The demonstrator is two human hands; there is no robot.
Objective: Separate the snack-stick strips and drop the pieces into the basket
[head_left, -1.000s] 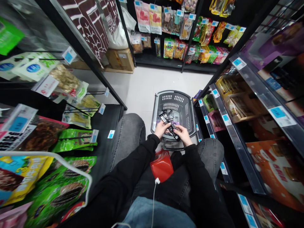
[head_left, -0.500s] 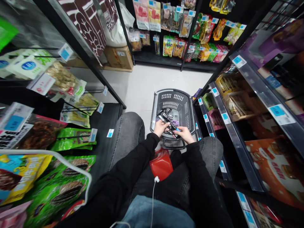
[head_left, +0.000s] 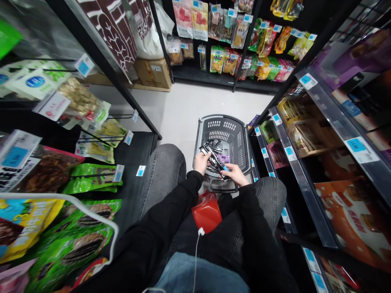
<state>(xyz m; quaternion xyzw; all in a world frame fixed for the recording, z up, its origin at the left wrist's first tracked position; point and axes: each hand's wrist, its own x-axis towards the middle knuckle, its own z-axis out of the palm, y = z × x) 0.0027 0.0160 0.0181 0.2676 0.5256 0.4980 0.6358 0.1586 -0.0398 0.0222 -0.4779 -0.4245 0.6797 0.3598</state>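
Note:
Over the near part of a dark grey shopping basket (head_left: 201, 126), my two hands hold slim black-and-silver packets (head_left: 215, 162). My left hand (head_left: 201, 162) pinches the upper left ends between thumb and fingers. My right hand (head_left: 237, 175) grips the lower right end, where a bit of blue shows. Below them in the basket lie more black packets (head_left: 217, 144) and some purple ones (head_left: 225, 158). How many packets each hand holds, and what is in them, I cannot tell.
A red pouch (head_left: 207, 213) with a white cord lies between my legs. Shelves with bagged snacks (head_left: 94, 177) stand close on the left, and priced shelves (head_left: 324, 175) close on the right. Hanging snack bags (head_left: 217, 60) and a cardboard box (head_left: 154, 73) are at the back.
My left hand has shifted slightly left with the packets, which spread a little more apart. The purple packets in the basket show more. My right hand stays almost in place.

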